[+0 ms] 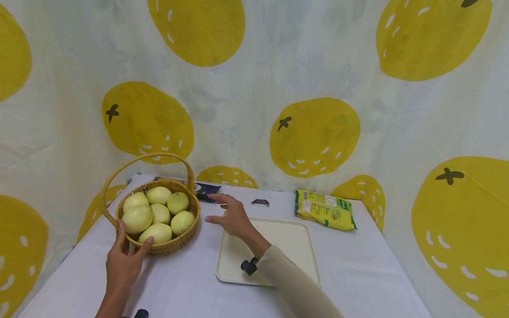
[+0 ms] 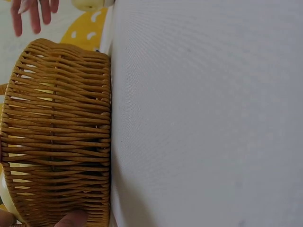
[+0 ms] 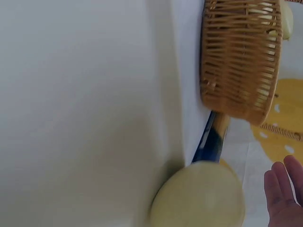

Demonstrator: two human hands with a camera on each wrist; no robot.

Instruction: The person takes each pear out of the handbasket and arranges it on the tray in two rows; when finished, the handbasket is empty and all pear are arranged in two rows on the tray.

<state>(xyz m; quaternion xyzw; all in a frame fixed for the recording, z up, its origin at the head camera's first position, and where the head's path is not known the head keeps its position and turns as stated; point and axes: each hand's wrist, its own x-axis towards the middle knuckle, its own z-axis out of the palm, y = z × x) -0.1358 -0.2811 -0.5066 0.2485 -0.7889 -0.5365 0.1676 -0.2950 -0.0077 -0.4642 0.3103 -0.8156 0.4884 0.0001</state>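
A round wicker basket point(image 1: 187, 240) with a tall hoop handle holds several pale yellow-green fruits point(image 1: 137, 219) like small melons. My left hand point(image 1: 123, 267) holds the basket's near left side, thumb by the rim. In the left wrist view, fingertips point(image 2: 73, 220) rest against the woven wall. My right hand point(image 1: 234, 216) hovers to the right of the basket, fingers spread and nothing in them. Below it, one pale fruit point(image 3: 199, 196) sits at the far left part of the cream tray point(image 1: 286, 247), mostly hidden behind the hand in the head view.
Behind the basket lies a dark blue packet point(image 1: 208, 190). A small dark wrapped piece point(image 1: 260, 202) lies beyond the tray, and a yellow-green bag point(image 1: 326, 210) at the back right. A fruit-print curtain point(image 1: 246, 88) hangs behind the white-covered table point(image 1: 358, 274).
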